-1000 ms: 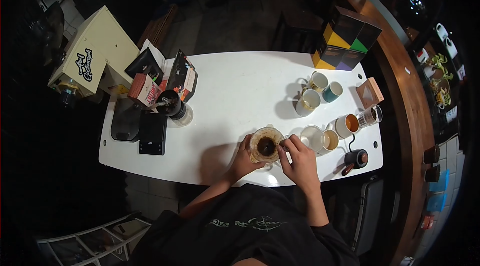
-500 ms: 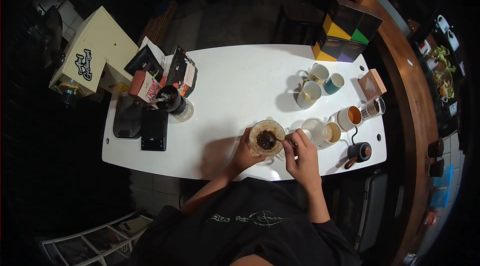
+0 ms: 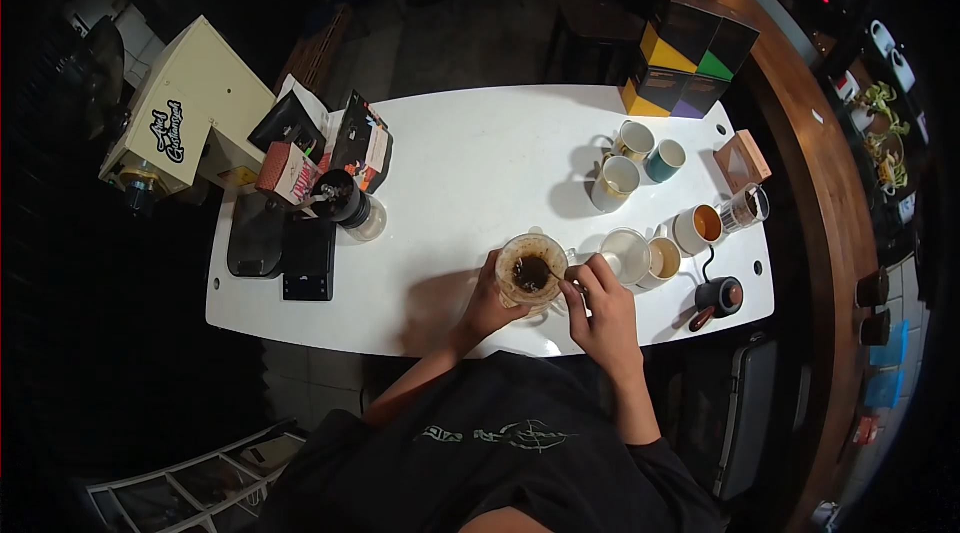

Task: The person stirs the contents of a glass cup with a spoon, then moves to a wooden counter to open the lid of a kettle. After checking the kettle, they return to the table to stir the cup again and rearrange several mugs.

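Observation:
My left hand (image 3: 487, 305) is wrapped round the side of a coffee dripper (image 3: 509, 259) lined with a paper filter. Dark wet coffee grounds (image 3: 530, 274) sit at the bottom of the filter. My right hand (image 3: 606, 311) pinches the thin handle of a spoon (image 3: 558, 277) at the dripper's right rim; its lower end is hard to make out against the grounds. Just beyond the right fingers stand a clear glass vessel (image 3: 625, 258) and a cream cup (image 3: 662, 261). What supports the dripper from below is mostly hidden.
On the white table (image 3: 470, 153), several mugs (image 3: 615, 183) and a gooseneck kettle (image 3: 719, 298) stand at right. A hand grinder (image 3: 345, 199), coffee bags (image 3: 362, 145), a black scale (image 3: 308, 268) and a cream machine (image 3: 190, 108) are at left. Boxes (image 3: 690, 58) stand at the far right.
The spoon's end no longer shows plainly in the grounds; it has shifted toward the dripper's right side. Both hands stay in nearly the same place. The whole view has tilted slightly.

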